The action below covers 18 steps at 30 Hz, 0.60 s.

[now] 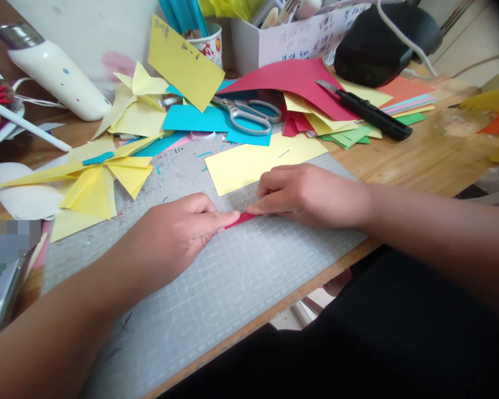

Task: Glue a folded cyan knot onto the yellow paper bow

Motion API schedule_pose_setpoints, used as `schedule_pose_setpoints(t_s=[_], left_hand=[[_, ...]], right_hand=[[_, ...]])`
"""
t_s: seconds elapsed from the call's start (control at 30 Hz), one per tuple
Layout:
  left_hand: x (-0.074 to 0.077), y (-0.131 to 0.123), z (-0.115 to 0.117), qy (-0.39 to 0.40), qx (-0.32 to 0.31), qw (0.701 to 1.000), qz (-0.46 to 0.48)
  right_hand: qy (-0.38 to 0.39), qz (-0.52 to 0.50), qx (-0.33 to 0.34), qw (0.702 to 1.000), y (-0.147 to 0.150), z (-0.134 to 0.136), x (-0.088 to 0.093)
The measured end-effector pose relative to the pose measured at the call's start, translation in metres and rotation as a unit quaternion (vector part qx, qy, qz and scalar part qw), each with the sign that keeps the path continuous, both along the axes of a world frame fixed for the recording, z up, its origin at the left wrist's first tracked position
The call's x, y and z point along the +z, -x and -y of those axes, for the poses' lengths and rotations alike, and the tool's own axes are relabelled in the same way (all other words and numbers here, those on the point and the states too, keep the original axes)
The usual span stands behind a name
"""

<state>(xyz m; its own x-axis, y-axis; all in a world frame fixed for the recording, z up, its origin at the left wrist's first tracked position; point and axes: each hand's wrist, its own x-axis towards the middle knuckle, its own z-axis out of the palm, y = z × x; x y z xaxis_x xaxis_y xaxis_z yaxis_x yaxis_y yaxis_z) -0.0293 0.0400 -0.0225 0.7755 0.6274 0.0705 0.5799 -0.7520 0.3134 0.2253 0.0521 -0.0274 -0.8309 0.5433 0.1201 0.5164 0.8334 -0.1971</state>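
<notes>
A narrow red paper strip (242, 220) lies on the grey cutting mat (233, 288), mostly covered by fingers. My left hand (183, 227) is closed, with its thumb and fingertips pressed on the strip's left part. From the other side, my right hand (307, 194) presses on the strip with its fingers curled, its fingertips almost meeting the left thumb. Just behind the hands lies a pale yellow paper rectangle (249, 166) with a short blue line on it. Whether the strip is folded I cannot tell.
Scissors (251, 117) and a black utility knife (374, 113) rest on coloured paper behind the mat. Folded yellow paper shapes (89, 191) lie at left, below a white bottle (60, 77). A yellow glue gun (493, 119) is at far right. The table edge (266, 327) runs along the front.
</notes>
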Motion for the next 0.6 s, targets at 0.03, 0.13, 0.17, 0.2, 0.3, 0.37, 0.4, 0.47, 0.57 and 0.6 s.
schedule_pose_setpoints(t_s=[0.03, 0.13, 0.17, 0.2, 0.3, 0.37, 0.4, 0.47, 0.57, 0.6], left_hand=[[-0.0001, 0.0003, -0.0001, -0.004, -0.003, 1.000, -0.001], [0.0000, 0.0005, 0.0007, -0.016, -0.009, 1.000, -0.005], [0.0001, 0.0002, 0.0012, -0.020, -0.009, 1.000, -0.007], [0.0002, -0.0003, 0.0017, -0.023, -0.006, 1.000, -0.010], [0.0004, -0.0027, 0.0031, -0.023, 0.005, 1.000, -0.018], [0.0006, -0.0046, 0.0040, -0.021, 0.012, 0.999, -0.023], [0.0008, -0.0055, 0.0045, -0.019, 0.016, 0.999, -0.025], [0.0012, -0.0065, 0.0057, -0.018, 0.019, 0.999, -0.032], [0.0012, -0.0059, 0.0067, -0.016, 0.014, 0.999, -0.037], [0.0010, -0.0053, 0.0067, -0.013, 0.007, 0.999, -0.036]], right_hand=[[0.004, 0.004, -0.001, 1.000, 0.0006, -0.0004, 0.0009], [0.013, 0.017, -0.007, 1.000, 0.0021, -0.0013, 0.0028], [0.014, 0.021, -0.010, 1.000, 0.0026, -0.0015, 0.0032], [0.015, 0.026, -0.014, 0.999, 0.0030, -0.0016, 0.0036], [0.019, 0.038, -0.028, 0.999, 0.0041, -0.0014, 0.0050], [0.020, 0.040, -0.031, 0.999, 0.0047, -0.0009, 0.0059], [0.020, 0.039, -0.031, 0.999, 0.0050, -0.0005, 0.0063], [0.021, 0.035, -0.033, 0.999, 0.0052, 0.0002, 0.0068], [0.022, 0.027, -0.038, 0.999, 0.0048, 0.0012, 0.0065], [0.021, 0.023, -0.036, 0.999, 0.0044, 0.0014, 0.0061]])
